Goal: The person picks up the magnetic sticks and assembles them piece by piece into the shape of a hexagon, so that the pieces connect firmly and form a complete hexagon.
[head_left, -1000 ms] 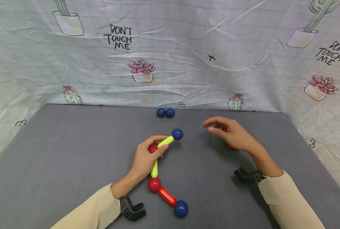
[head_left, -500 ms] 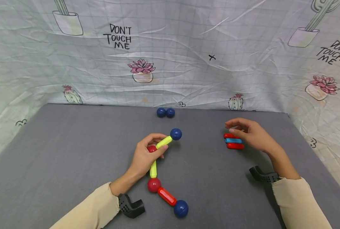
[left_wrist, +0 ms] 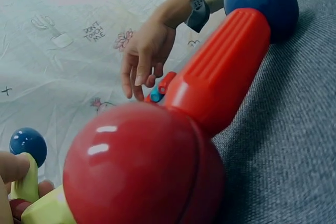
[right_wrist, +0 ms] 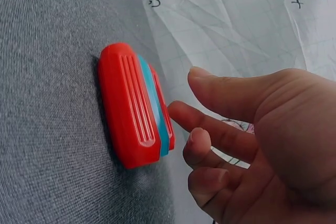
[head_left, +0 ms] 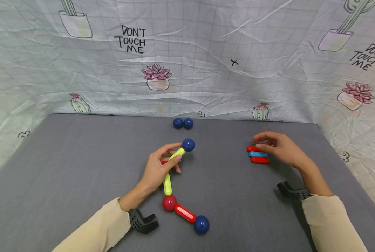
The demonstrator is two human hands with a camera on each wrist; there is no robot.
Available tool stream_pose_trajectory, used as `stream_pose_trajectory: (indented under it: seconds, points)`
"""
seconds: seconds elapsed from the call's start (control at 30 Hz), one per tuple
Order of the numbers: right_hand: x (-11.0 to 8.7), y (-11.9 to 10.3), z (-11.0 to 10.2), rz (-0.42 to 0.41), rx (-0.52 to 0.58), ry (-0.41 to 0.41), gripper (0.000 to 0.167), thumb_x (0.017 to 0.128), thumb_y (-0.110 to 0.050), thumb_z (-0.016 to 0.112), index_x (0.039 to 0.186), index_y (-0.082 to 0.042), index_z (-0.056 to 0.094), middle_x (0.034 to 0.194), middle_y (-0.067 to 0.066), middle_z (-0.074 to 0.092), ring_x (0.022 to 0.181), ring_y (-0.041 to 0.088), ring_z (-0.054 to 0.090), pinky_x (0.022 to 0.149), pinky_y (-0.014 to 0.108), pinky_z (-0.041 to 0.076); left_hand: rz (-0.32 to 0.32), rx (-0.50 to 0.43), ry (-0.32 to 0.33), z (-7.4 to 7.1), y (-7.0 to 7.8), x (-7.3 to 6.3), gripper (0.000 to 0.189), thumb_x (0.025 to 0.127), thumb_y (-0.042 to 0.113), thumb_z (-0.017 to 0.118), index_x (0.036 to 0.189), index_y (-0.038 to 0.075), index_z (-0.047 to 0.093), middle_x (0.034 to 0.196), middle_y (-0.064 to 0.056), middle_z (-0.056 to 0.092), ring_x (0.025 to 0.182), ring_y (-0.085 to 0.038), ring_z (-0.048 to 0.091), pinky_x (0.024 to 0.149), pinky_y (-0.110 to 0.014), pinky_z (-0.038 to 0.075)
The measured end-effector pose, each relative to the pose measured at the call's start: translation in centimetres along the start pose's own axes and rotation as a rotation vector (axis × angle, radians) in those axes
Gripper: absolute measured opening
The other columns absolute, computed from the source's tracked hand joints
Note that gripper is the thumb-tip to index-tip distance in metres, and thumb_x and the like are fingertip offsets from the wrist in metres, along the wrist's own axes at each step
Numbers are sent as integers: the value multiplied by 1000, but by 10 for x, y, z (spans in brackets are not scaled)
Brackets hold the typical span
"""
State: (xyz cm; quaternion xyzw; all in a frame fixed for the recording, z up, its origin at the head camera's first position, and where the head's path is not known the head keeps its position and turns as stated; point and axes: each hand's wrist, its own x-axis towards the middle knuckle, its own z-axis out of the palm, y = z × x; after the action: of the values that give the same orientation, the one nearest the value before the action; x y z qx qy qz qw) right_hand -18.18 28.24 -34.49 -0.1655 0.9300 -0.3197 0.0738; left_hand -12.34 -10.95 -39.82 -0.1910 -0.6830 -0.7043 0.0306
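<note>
My left hand (head_left: pixel 157 164) pinches a yellow magnetic rod (head_left: pixel 177 153) between thumb and fingers. That rod carries a blue ball (head_left: pixel 188 145) on its upper end. Below, a red ball largely covered by the hand joins a second yellow rod (head_left: pixel 167 184). The chain runs on through a red ball (left_wrist: pixel 136 166) and a red rod (head_left: pixel 185 213) to another blue ball (head_left: pixel 201 224). At the right, my right hand (head_left: pixel 280 148) hovers by a row of rods, fingers loosely bent around nothing. In that row a blue rod (head_left: pixel 258 154) lies between two red rods, the nearer red rod (right_wrist: pixel 128 106) fully visible.
Two blue balls (head_left: pixel 183 123) sit side by side at the back of the grey table (head_left: pixel 80 157). Behind it hangs a pale printed cloth (head_left: pixel 200 84), which also rises along both sides. Each wrist wears a black camera mount (head_left: pixel 143 222).
My right hand has moved right to the rods, uncovering the row. My left hand has shifted slightly left, carrying the upper yellow rod and its blue ball with it.
</note>
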Motion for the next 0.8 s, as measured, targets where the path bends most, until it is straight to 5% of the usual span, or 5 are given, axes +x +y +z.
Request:
stream_pose_trajectory:
  seconds: [0.3,0.8]
  points:
    - [1,3,0,57,-49,-11,32,93,-36,63,118,-17,66,109,3,65,91,21,58,72,35,45,12,-48,-21,-1,0,0,41,93,1,60,133,3,53,88,-21,53,51,-35,62,47,-28,47]
    - [2,3,4,71,-58,-14,23,95,-24,62,114,-12,67,107,7,66,91,23,58,73,36,46,-62,-147,-131,-9,2,5,49,93,-2,58,140,3,46,88,-33,48,55,-29,65,57,-36,54]
